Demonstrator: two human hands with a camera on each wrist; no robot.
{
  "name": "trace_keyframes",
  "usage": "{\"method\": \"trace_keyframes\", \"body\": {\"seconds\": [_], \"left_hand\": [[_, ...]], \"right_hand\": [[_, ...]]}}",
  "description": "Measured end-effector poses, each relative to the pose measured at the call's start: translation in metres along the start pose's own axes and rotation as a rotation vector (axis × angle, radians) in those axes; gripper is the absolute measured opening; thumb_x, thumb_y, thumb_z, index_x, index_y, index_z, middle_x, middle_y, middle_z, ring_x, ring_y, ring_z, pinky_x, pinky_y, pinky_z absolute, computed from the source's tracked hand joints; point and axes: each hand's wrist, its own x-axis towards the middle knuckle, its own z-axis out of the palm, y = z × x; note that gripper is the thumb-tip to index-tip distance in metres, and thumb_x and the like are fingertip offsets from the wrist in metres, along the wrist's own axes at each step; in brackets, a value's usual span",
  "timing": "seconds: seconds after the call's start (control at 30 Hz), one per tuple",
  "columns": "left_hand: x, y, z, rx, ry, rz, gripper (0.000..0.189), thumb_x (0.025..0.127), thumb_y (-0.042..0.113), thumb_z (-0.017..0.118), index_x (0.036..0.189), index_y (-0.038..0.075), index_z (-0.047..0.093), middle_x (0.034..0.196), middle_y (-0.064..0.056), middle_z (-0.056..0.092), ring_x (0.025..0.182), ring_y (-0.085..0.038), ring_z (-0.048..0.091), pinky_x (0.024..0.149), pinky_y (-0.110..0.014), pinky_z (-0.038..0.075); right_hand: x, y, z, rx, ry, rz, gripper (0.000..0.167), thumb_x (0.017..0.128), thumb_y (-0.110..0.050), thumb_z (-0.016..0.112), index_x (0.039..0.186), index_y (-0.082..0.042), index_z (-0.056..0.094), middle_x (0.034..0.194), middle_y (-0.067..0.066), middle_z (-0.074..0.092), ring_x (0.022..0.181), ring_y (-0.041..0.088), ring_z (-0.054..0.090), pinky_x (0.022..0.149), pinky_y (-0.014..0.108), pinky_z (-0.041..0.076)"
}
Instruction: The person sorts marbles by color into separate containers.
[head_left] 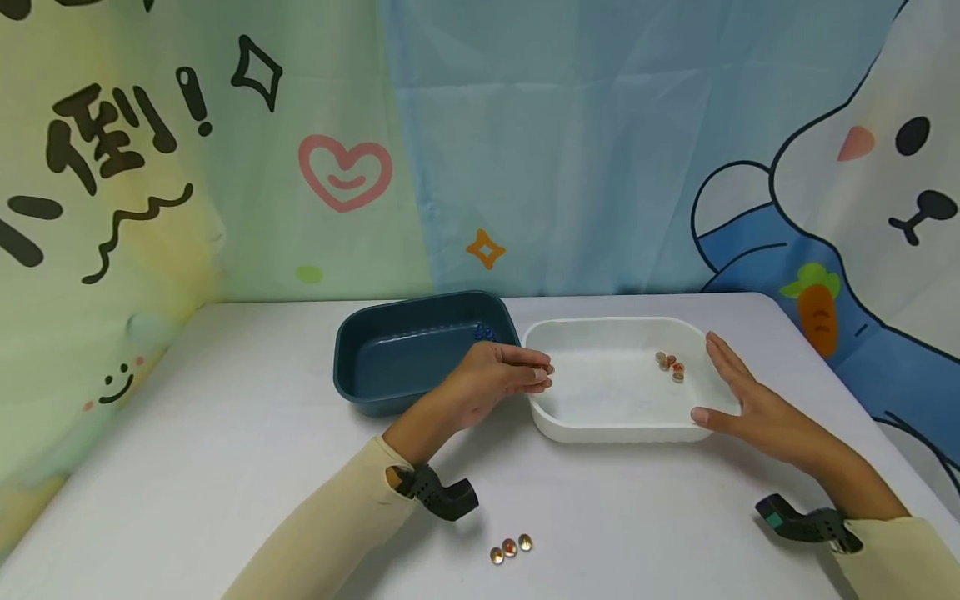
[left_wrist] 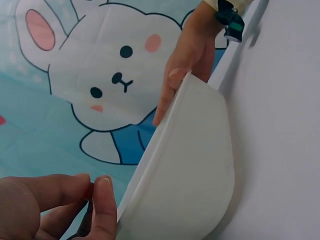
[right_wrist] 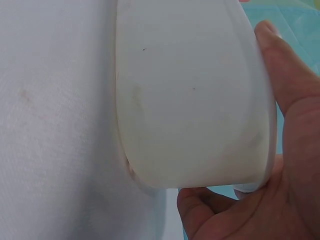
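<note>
Between thumb and fingertips, my left hand (head_left: 491,379) pinches a small reddish bead (left_wrist: 90,191), mostly hidden by the fingers. It is at the left rim of a white tray (head_left: 622,435). My right hand (head_left: 757,408) holds that tray's right end, thumb over the rim and fingers along the outer side, as the right wrist view shows. Several amber and reddish beads (head_left: 671,361) lie inside the white tray at the right. Blue beads (head_left: 483,332) sit in the far right corner of a dark teal tray (head_left: 375,404), just behind the left hand.
Three amber-red beads (head_left: 510,547) lie in a short row on the white tabletop (head_left: 187,467), near its front. A printed curtain (head_left: 562,167) hangs behind the table. Each wrist wears a black strap-on camera mount (head_left: 442,493).
</note>
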Motion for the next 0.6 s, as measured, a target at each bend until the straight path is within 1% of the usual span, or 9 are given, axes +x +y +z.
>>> {"method": "trace_keyframes", "body": {"seconds": [0.07, 0.2, 0.33, 0.4, 0.53, 0.6], "left_hand": [[0.002, 0.002, 0.000, 0.005, -0.002, 0.004, 0.029, 0.091, -0.011, 0.058, 0.120, -0.015, 0.061, 0.108, -0.017, 0.068, 0.090, -0.019, 0.069, 0.091, -0.036, 0.050], [0.007, 0.005, 0.000, 0.027, 0.006, 0.012, 0.028, 0.092, -0.009, 0.058, 0.119, -0.013, 0.062, 0.110, -0.017, 0.067, 0.096, -0.022, 0.069, 0.092, -0.036, 0.050], [0.012, 0.009, -0.001, 0.049, 0.019, 0.012, 0.026, 0.093, -0.007, 0.059, 0.119, -0.011, 0.063, 0.112, -0.017, 0.066, 0.101, -0.024, 0.067, 0.093, -0.035, 0.049], [0.014, 0.010, -0.001, 0.061, 0.018, 0.015, 0.028, 0.093, -0.007, 0.058, 0.121, -0.011, 0.061, 0.113, -0.018, 0.065, 0.103, -0.025, 0.067, 0.093, -0.035, 0.049], [0.020, 0.009, -0.002, 0.079, 0.018, 0.024, 0.032, 0.093, -0.006, 0.059, 0.125, -0.012, 0.058, 0.115, -0.019, 0.065, 0.103, -0.025, 0.067, 0.093, -0.035, 0.049], [0.021, 0.010, -0.002, 0.084, 0.022, 0.026, 0.032, 0.093, -0.006, 0.060, 0.124, -0.012, 0.058, 0.117, -0.022, 0.064, 0.101, -0.023, 0.067, 0.093, -0.035, 0.049]], "right_hand": [[0.000, 0.000, -0.002, -0.004, -0.001, -0.011, 0.104, 0.090, -0.031, 0.069, 0.155, -0.021, -0.010, 0.160, 0.006, -0.020, 0.141, 0.049, -0.009, 0.083, 0.080, 0.023], [-0.001, 0.000, -0.002, -0.011, 0.001, -0.021, 0.104, 0.089, -0.031, 0.070, 0.155, -0.018, -0.010, 0.160, 0.006, -0.019, 0.142, 0.049, -0.008, 0.083, 0.079, 0.024], [-0.002, 0.001, -0.001, -0.023, 0.001, -0.015, 0.105, 0.089, -0.032, 0.070, 0.155, -0.022, -0.011, 0.160, 0.005, -0.020, 0.141, 0.049, -0.008, 0.082, 0.079, 0.024], [-0.001, 0.001, -0.001, -0.024, 0.001, -0.012, 0.105, 0.089, -0.032, 0.070, 0.155, -0.023, -0.011, 0.160, 0.004, -0.020, 0.141, 0.049, -0.008, 0.082, 0.079, 0.024], [0.000, 0.000, -0.002, -0.020, 0.002, -0.013, 0.105, 0.089, -0.032, 0.071, 0.155, -0.026, -0.011, 0.160, 0.003, -0.020, 0.141, 0.049, -0.008, 0.082, 0.079, 0.024], [0.000, 0.001, -0.001, -0.019, 0.001, -0.013, 0.105, 0.089, -0.032, 0.071, 0.154, -0.027, -0.011, 0.160, 0.003, -0.020, 0.141, 0.050, -0.008, 0.082, 0.079, 0.025]]}}
